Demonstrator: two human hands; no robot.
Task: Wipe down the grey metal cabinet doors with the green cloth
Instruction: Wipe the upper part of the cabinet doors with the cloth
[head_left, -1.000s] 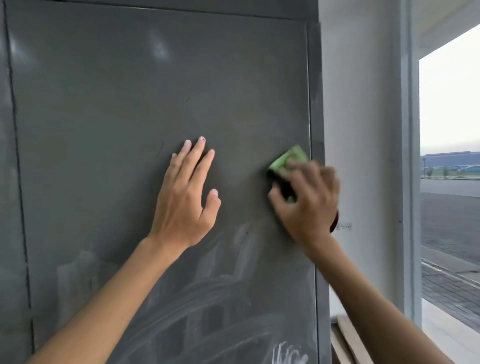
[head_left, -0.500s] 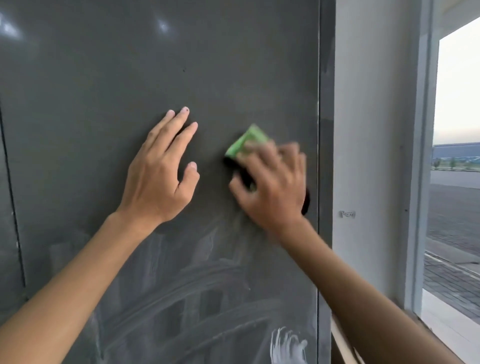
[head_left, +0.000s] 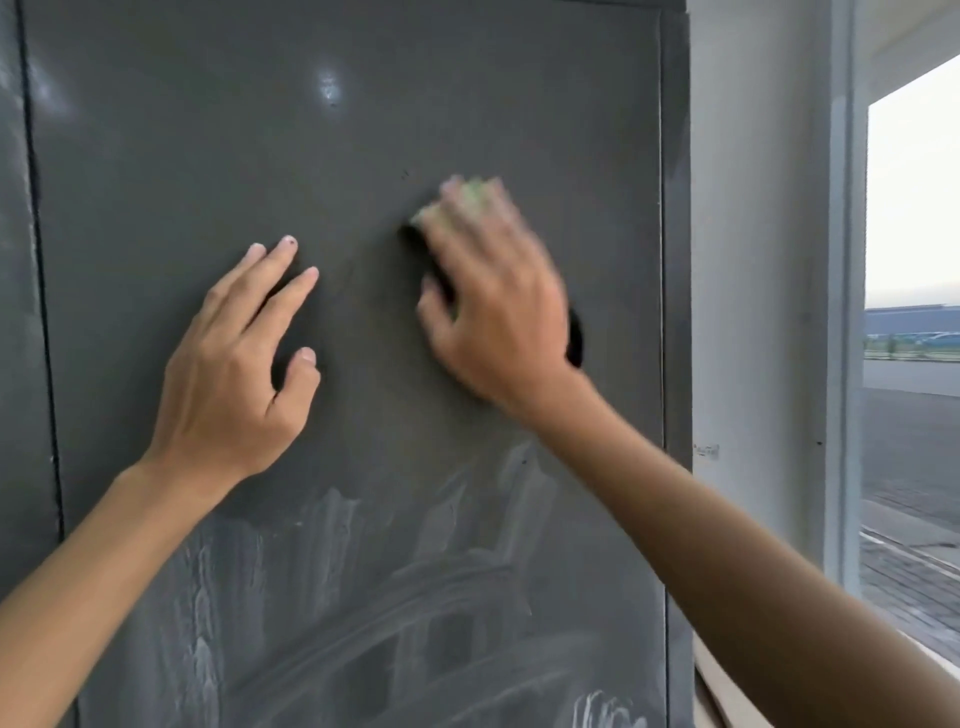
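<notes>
left hand (head_left: 234, 374) flat, fingers straight; right hand (head_left: 498, 301) blurred
</notes>
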